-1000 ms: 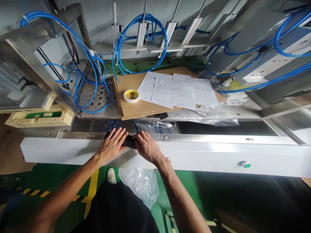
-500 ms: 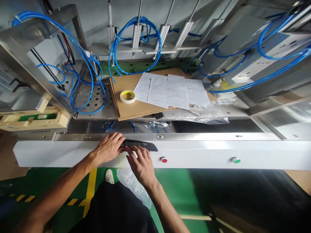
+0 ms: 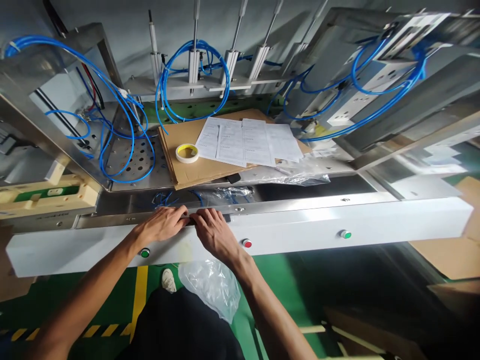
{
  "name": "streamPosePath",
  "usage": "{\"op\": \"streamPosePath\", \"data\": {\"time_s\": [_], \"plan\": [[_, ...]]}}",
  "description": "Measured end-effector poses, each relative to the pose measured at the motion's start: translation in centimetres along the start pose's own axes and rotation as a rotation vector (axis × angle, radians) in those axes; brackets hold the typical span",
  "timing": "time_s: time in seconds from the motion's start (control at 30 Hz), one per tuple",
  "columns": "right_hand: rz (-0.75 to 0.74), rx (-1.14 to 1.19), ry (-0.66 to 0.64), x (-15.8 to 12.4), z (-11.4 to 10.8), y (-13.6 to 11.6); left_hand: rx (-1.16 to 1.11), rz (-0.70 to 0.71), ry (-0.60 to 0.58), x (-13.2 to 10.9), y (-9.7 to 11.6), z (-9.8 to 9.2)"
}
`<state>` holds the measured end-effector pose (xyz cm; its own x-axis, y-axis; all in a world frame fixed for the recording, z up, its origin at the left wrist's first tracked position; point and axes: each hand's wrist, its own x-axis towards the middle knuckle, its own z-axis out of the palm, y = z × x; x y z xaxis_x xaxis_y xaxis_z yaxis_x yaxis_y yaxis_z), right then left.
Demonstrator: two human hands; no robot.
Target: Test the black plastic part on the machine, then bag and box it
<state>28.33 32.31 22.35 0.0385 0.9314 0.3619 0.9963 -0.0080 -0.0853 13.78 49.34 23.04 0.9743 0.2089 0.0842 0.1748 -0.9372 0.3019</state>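
Observation:
Both of my hands rest on the front steel ledge (image 3: 300, 205) of a machine, side by side. My left hand (image 3: 162, 225) lies palm down, its fingers bent over a thin black strip (image 3: 227, 218). Beside it, my right hand (image 3: 212, 231) presses its fingers on the same strip. Almost all of the strip is hidden under the hands; only its dark right tip shows. A clear plastic bag (image 3: 212, 287) hangs below the hands at my lap.
The white front panel (image 3: 375, 227) carries a red button (image 3: 246, 243) and two green buttons (image 3: 345, 234). Behind lie cardboard (image 3: 187, 170) with a tape roll (image 3: 187, 153), printed sheets (image 3: 243, 142), clear film (image 3: 300, 175) and blue air hoses (image 3: 123, 130).
The right hand has slid up and left onto the black strip and now covers it next to the left hand. The head view has swung right and up.

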Motion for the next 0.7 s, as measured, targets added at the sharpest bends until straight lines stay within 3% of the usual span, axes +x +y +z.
{"op": "streamPosePath", "data": {"time_s": [0.13, 0.33, 0.47, 0.57, 0.63, 0.7], "plan": [[0.031, 0.005, -0.106, 1.1, 1.3, 0.7, 0.059, 0.006, 0.016, 0.7, -0.1, 0.3], [0.075, 0.076, -0.224, 1.7, 2.0, 1.0, 0.123, 0.077, 0.226, -0.9, 0.7, 1.7], [0.087, 0.141, -0.228, 1.9, 1.2, 1.3, 0.124, 0.109, 0.144, -2.5, 0.5, 2.7], [0.177, 0.183, 0.05, 0.3, 0.7, 0.5, 0.159, 0.141, 0.114, -2.8, -0.1, 3.4], [0.406, 0.222, 0.364, -1.8, 1.0, -1.3, 0.155, 0.169, 0.125, -2.7, -0.6, 3.7], [0.729, 0.358, 0.576, -4.1, 1.6, -3.7, 0.135, 0.188, 0.129, -2.4, -0.9, 3.6]]}}
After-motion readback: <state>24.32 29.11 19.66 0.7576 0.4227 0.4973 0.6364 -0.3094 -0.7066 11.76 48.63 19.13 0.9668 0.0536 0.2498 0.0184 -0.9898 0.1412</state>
